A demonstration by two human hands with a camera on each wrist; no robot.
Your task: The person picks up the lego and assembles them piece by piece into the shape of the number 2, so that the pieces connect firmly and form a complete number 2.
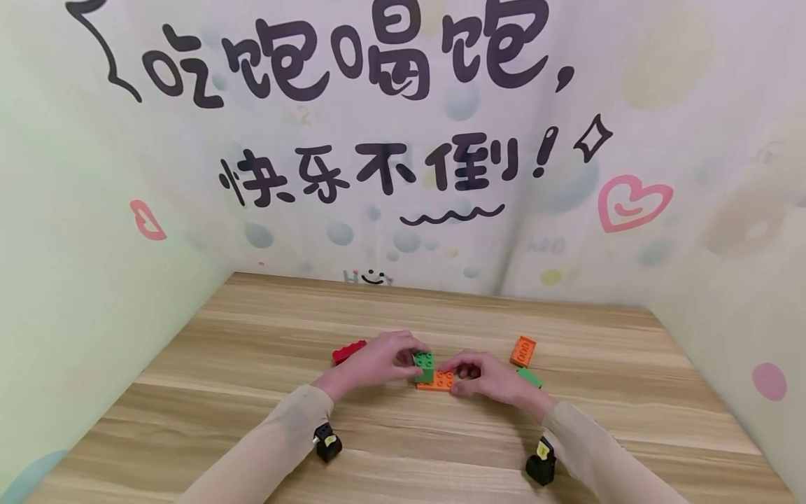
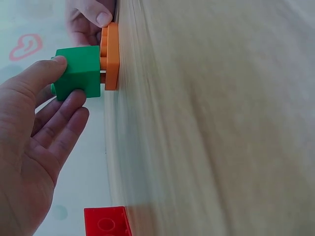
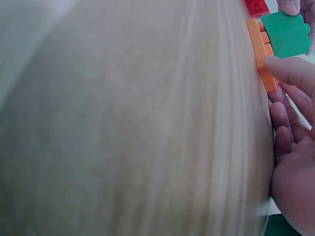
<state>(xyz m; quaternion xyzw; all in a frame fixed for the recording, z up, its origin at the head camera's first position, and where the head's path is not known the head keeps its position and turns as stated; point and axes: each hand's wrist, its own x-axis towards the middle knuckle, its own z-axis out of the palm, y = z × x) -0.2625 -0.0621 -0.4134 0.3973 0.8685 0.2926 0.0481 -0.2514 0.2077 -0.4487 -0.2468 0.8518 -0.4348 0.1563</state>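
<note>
A green block stands at the left end of a flat orange studded plate lying on the table. My left hand pinches this block between thumb and fingers; in the left wrist view the green block looks slightly tilted, with a thin gap between it and the orange plate. At the plate's right end my right hand holds the plate's edge with thumb and fingers, the thumb on its side in the right wrist view. Whether the block's studs are fully seated cannot be told.
A red block lies behind my left wrist. An orange block, on its side, and a green piece lie beyond my right hand. Patterned cloth walls stand at the back and sides of the wooden table.
</note>
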